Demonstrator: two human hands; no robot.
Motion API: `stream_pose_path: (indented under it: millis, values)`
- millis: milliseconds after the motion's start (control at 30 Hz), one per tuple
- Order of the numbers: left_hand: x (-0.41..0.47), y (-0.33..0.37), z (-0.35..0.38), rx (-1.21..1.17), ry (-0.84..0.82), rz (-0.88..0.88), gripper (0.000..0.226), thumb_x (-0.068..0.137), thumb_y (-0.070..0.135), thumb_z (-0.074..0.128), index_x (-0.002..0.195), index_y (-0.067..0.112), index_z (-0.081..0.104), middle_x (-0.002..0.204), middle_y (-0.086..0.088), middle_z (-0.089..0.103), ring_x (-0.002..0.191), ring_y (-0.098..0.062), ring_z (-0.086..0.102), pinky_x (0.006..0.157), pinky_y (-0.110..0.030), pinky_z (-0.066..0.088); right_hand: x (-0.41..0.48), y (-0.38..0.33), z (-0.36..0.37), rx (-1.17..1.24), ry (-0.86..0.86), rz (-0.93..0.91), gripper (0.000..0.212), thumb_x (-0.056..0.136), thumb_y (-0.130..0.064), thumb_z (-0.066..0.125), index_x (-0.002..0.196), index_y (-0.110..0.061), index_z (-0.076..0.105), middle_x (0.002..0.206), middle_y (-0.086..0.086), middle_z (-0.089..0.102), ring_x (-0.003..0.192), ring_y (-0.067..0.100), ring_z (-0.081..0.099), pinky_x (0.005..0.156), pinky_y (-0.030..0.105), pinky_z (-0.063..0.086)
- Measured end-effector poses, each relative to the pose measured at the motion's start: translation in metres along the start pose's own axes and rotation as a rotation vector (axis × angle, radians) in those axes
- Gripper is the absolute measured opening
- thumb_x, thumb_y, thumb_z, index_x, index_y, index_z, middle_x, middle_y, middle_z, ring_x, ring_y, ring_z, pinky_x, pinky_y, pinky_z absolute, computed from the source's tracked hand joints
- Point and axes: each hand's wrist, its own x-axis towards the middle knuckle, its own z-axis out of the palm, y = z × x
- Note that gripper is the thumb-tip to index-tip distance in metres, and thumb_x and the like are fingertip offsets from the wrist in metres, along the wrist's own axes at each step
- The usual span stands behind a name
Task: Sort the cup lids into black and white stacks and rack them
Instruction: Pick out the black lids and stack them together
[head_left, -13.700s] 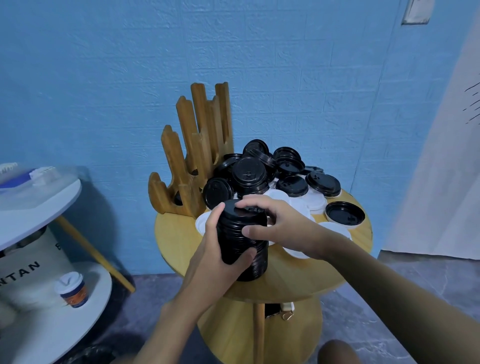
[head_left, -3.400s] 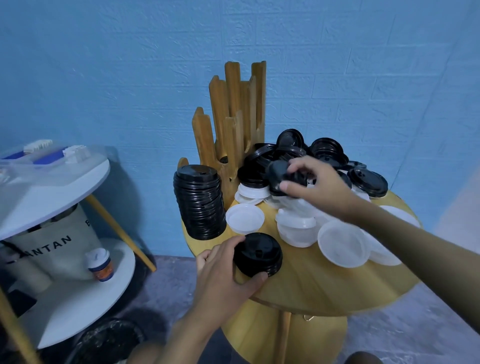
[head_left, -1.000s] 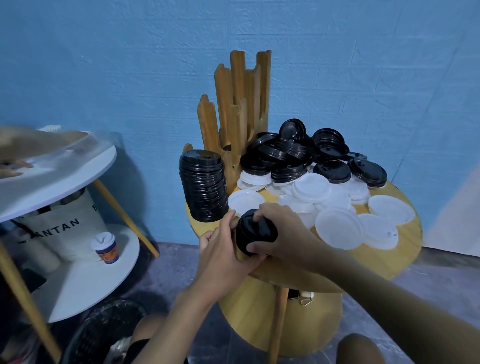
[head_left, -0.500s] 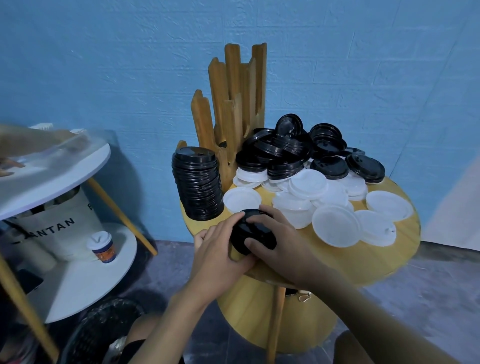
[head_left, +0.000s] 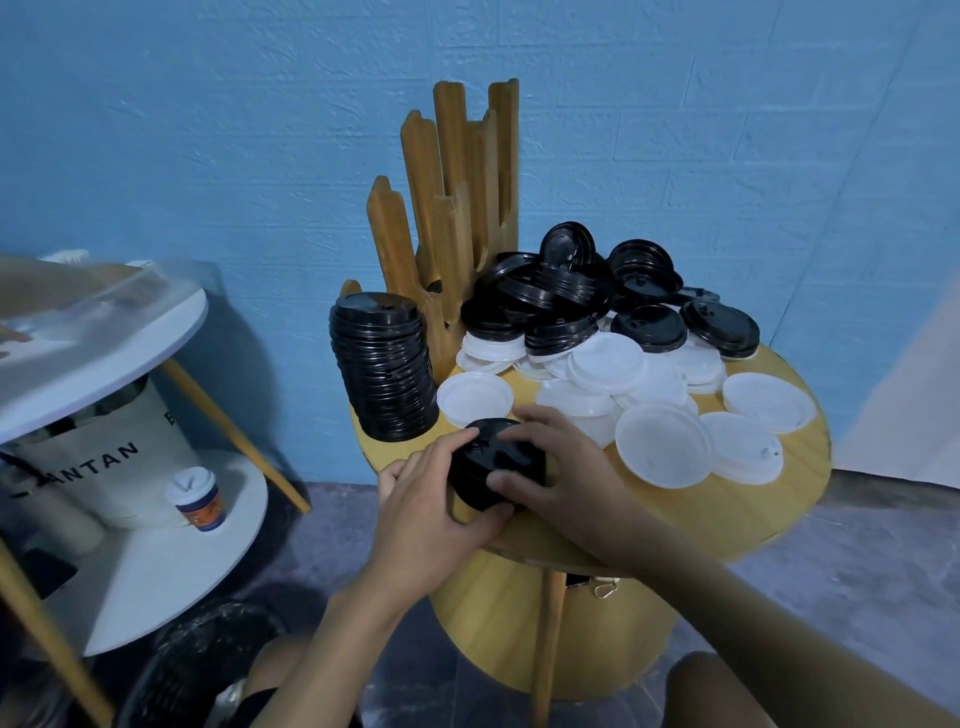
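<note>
The left hand (head_left: 431, 514) cups the near-left side of a short black stack (head_left: 491, 462) and the right hand (head_left: 563, 480) clasps its top and right side. The stack stands upright at the near edge of the round table (head_left: 753, 514). The loose black lids (head_left: 561, 306) are heaped further back, behind the white lids (head_left: 660, 436), on the right hand's side. The tall black stack (head_left: 382, 369) stands back-left by the wooden rack (head_left: 452, 208), nearer the left hand.

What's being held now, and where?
A short stack of black lids: left hand wraps its left side, right hand covers its top and right edge.
</note>
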Motion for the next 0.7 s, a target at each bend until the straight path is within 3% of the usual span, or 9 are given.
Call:
stream_pose_path:
  millis: [67, 133, 233, 333, 433, 600, 700]
  values:
    - [0.0, 0.002, -0.001, 0.006, 0.016, -0.009, 0.071, 0.072, 0.062, 0.071, 0.134, 0.051, 0.037, 0.116, 0.037, 0.044, 0.11, 0.015, 0.031, 0.101, -0.013, 0.014, 0.011, -0.002, -0.02, -0.017, 0.182, -0.038, 0.032, 0.085, -0.031, 0.074, 0.114, -0.022, 0.064, 0.121, -0.013, 0.055, 0.112, 0.001, 0.048, 0.097, 0.013, 0.034]
    - [0.0, 0.005, -0.001, 0.002, 0.018, -0.019, 0.071, 0.074, 0.057, 0.075, 0.134, 0.049, 0.039, 0.114, 0.041, 0.039, 0.111, 0.024, 0.024, 0.101, -0.018, 0.018, 0.029, 0.009, -0.049, -0.069, 0.36, -0.036, 0.027, 0.087, -0.028, 0.072, 0.111, -0.019, 0.063, 0.111, -0.008, 0.058, 0.107, 0.008, 0.052, 0.095, 0.018, 0.037]
    - [-0.002, 0.011, -0.001, -0.003, 0.017, -0.029, 0.07, 0.074, 0.053, 0.078, 0.133, 0.047, 0.04, 0.112, 0.042, 0.036, 0.111, 0.037, 0.007, 0.103, -0.027, 0.022, 0.065, 0.041, -0.092, -0.168, 0.504, 0.114, 0.034, 0.085, -0.037, 0.069, 0.112, -0.016, 0.064, 0.112, 0.001, 0.062, 0.108, 0.02, 0.056, 0.097, 0.04, 0.046]
    - [-0.003, 0.013, -0.001, 0.0, 0.018, -0.031, 0.07, 0.074, 0.053, 0.079, 0.132, 0.048, 0.04, 0.113, 0.042, 0.036, 0.111, 0.038, 0.007, 0.105, -0.028, 0.022, 0.091, 0.073, -0.121, -0.319, 0.48, 0.316, 0.05, 0.082, -0.044, 0.071, 0.121, -0.014, 0.061, 0.124, 0.007, 0.061, 0.118, 0.027, 0.054, 0.1, 0.044, 0.044]
    - [-0.003, 0.014, -0.002, 0.003, 0.026, -0.019, 0.07, 0.073, 0.052, 0.08, 0.129, 0.05, 0.038, 0.114, 0.042, 0.038, 0.113, 0.036, 0.01, 0.105, -0.028, 0.023, 0.104, 0.093, -0.129, -0.281, 0.405, 0.37, 0.055, 0.08, -0.043, 0.075, 0.122, -0.012, 0.058, 0.125, 0.01, 0.059, 0.113, 0.028, 0.056, 0.095, 0.045, 0.048]
    - [-0.001, 0.011, -0.001, 0.018, 0.036, -0.019, 0.071, 0.071, 0.058, 0.079, 0.128, 0.053, 0.036, 0.114, 0.042, 0.039, 0.115, 0.033, 0.013, 0.103, -0.03, 0.026, 0.115, 0.101, -0.13, -0.266, 0.375, 0.385, 0.053, 0.071, -0.05, 0.078, 0.107, -0.017, 0.058, 0.099, 0.004, 0.064, 0.099, 0.029, 0.059, 0.085, 0.047, 0.052]
    - [0.0, 0.01, -0.001, 0.026, 0.032, -0.023, 0.071, 0.072, 0.056, 0.08, 0.129, 0.053, 0.037, 0.115, 0.043, 0.039, 0.116, 0.032, 0.014, 0.104, -0.032, 0.027, 0.118, 0.098, -0.132, -0.249, 0.383, 0.394, 0.049, 0.07, -0.047, 0.08, 0.102, -0.017, 0.058, 0.095, 0.004, 0.065, 0.095, 0.028, 0.06, 0.085, 0.047, 0.052]
